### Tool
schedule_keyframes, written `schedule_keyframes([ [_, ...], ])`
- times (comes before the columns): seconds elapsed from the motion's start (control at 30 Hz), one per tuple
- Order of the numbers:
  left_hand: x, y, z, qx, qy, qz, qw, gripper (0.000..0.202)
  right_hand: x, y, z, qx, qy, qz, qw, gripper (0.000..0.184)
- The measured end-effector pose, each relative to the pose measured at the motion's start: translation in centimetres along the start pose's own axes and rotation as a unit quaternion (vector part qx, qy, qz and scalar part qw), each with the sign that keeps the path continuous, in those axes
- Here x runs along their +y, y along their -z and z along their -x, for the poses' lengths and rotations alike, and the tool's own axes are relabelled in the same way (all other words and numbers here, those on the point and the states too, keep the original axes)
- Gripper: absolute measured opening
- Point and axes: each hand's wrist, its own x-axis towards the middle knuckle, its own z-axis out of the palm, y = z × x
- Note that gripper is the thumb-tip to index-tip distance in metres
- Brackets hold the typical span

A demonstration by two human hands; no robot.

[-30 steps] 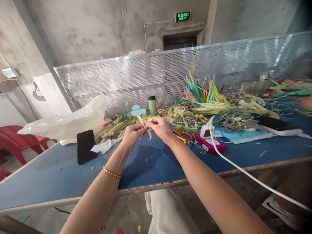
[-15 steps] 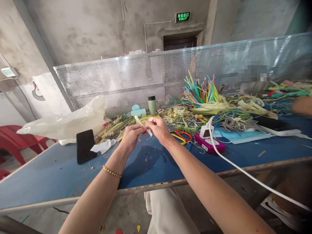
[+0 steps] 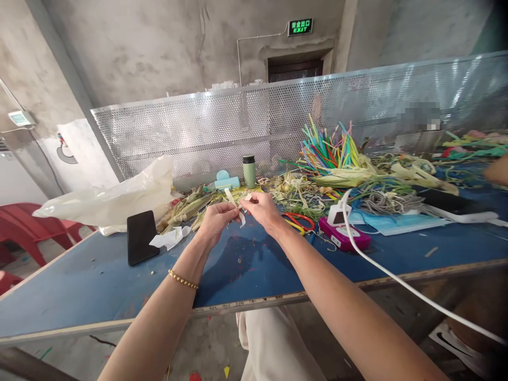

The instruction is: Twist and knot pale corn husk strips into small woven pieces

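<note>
Above the blue table (image 3: 159, 293), both hands are raised close together on one small piece. My left hand (image 3: 215, 219) pinches a pale strip (image 3: 229, 196) that looks like corn husk, its fingers pressed together. The fingertips of my right hand (image 3: 262, 210) are closed on the same strip from the other side. One end sticks up between the hands and a loose end hangs below; the pinched middle is mostly hidden by the fingers. Just beyond lie dry corn husks (image 3: 186, 209). Red-and-yellow-handled scissors (image 3: 300, 220) rest to the right of my right wrist.
A black phone (image 3: 142, 238) and white scrap (image 3: 170, 238) lie left, before a plastic bag (image 3: 107, 193). A green bottle (image 3: 249, 173) stands behind. Rightward are colourful pipe cleaners (image 3: 327, 148), a purple power strip (image 3: 345, 236), a white cable (image 3: 391, 275) and another person's hand (image 3: 497, 172).
The whole view has shifted slightly. My hands stay pinched together on the strip, whose upper end now stands a little differently. The other person's hand has moved further out at the right edge.
</note>
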Motion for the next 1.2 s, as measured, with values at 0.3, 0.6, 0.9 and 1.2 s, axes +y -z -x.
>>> schedule_keyframes([
  [0.3,0.8,-0.4,0.8,-0.059,0.045,-0.028,0.997,0.014,-0.4,0.8,0.0,-0.114,0.080,-0.046,0.989,0.020],
  [0.6,1.4,0.4,0.5,-0.054,0.107,0.124,0.985,0.023,-0.6,1.4,0.0,-0.092,-0.015,-0.176,0.980,0.029],
  [0.9,0.8,0.0,0.6,-0.054,0.009,0.026,0.998,0.026,-0.5,0.2,0.2,-0.057,-0.068,-0.216,0.972,0.025],
  [1.2,0.7,-0.3,0.3,-0.023,0.022,0.058,0.998,0.022,-0.6,-0.5,0.3,-0.035,-0.042,-0.192,0.980,0.021],
])
